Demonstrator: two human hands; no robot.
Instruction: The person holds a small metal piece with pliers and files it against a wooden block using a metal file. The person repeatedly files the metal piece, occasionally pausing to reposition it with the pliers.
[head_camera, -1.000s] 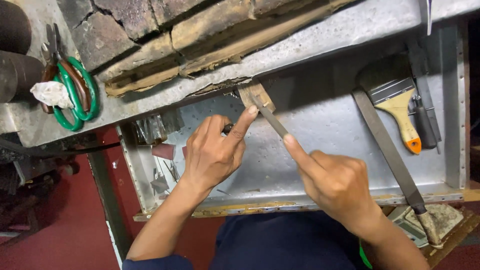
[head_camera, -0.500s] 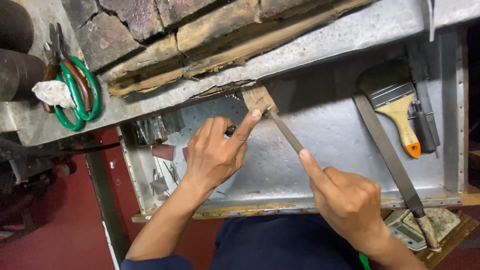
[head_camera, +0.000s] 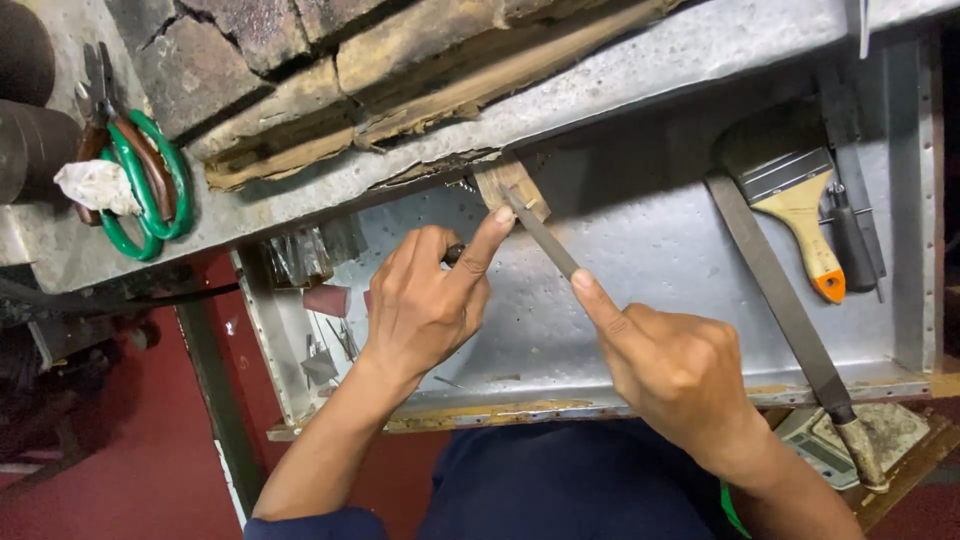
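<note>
Both hands, left hand (head_camera: 425, 305) and right hand (head_camera: 680, 370), grip the file (head_camera: 545, 238) between them.

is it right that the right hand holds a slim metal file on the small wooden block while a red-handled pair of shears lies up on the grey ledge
Not quite: the head view shows the pair of shears has green handles, not red. The right hand does hold the slim metal file on the small wooden block.

Bottom right, below the metal tray's (head_camera: 905, 385) front lip: one small flat device (head_camera: 822, 447), pale green-grey, with a rectangular panel, possibly a screen; partly hidden. No packages, labels or signs discernible elsewhere.
</note>
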